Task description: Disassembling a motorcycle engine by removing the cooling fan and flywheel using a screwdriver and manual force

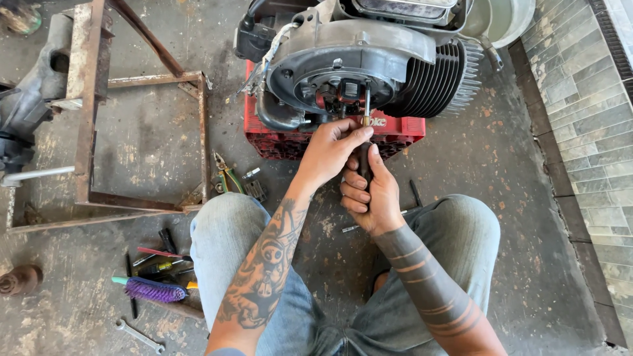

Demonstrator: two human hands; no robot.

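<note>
A grey engine (369, 59) with dark cooling fins rests on a red plastic crate (395, 132). A screwdriver (365, 109) points up into the open round housing of the engine. My right hand (369, 194) grips the screwdriver's dark handle from below. Just above it, my left hand (330, 151) pinches the top of the handle and the shaft, close under the engine. Both tattooed forearms rise from between my knees in grey jeans.
A rusty metal frame (92, 112) stands at the left. Pliers (224, 175) lie by the crate. A purple brush (153, 289), screwdrivers (161, 254) and a wrench (140, 335) lie beside my left knee. A tiled wall (587, 118) runs along the right.
</note>
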